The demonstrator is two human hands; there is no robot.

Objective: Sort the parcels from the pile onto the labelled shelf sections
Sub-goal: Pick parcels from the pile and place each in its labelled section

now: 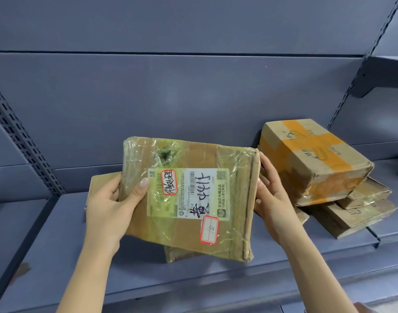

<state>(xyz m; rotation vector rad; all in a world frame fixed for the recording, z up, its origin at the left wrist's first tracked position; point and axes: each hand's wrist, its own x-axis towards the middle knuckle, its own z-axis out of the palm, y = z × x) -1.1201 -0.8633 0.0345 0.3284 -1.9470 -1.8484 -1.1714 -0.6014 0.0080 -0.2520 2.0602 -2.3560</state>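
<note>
Cardboard parcel, one, held: left hand, right hand.

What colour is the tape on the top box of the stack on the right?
Orange tape, clearest in the head view.
</note>
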